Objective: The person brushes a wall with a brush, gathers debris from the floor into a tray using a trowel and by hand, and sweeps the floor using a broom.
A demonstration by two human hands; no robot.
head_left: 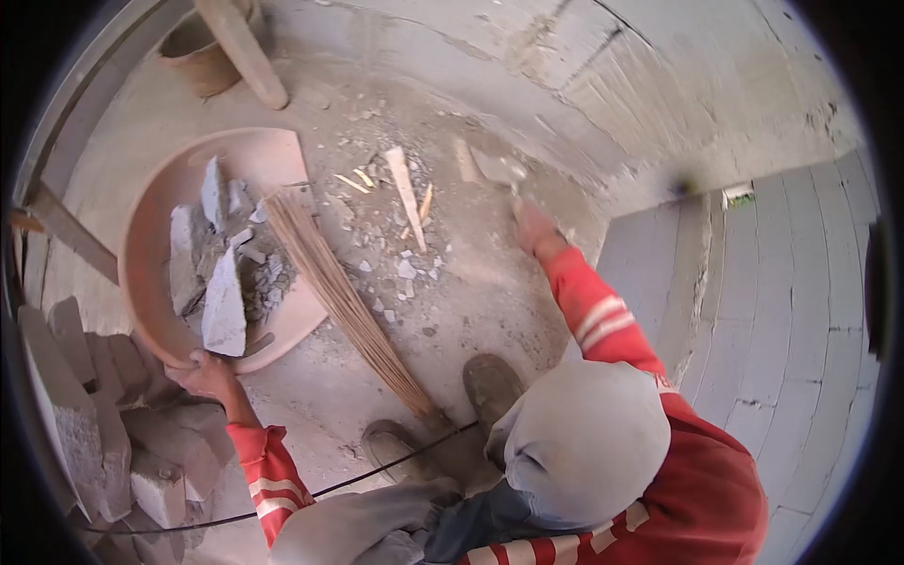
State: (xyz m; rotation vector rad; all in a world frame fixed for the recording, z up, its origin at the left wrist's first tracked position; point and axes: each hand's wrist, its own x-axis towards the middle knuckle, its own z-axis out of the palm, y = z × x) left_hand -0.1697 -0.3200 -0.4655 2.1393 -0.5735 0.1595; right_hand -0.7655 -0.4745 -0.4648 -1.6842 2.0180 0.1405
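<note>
- Basin, pinkish and shallow with one straight edge, sits on the floor at the left, loaded with broken pale chunks and smaller crumbs.
- Left hand is at the basin's near rim, its fingers curled over the edge and pinching it, just beside the lowest large chunk; the thumb's exact place I cannot tell.
- Right hand reaches to the far right, fingers closed around the handle end of a trowel; the blade lies beyond the knuckles, low by the floor near the wall. Blur hides how each finger sits.
- Stick broom lies between the two hands, touching neither, its far end at the basin's right edge and its near end by the shoes.
- Wooden wedge and thin yellowish splinters lie among scattered grey flakes, between the basin and the trowel.
- Broken blocks are heaped at the near left, close to the left hand.
- Bucket stands at the far left, partly behind a wooden post.
</note>
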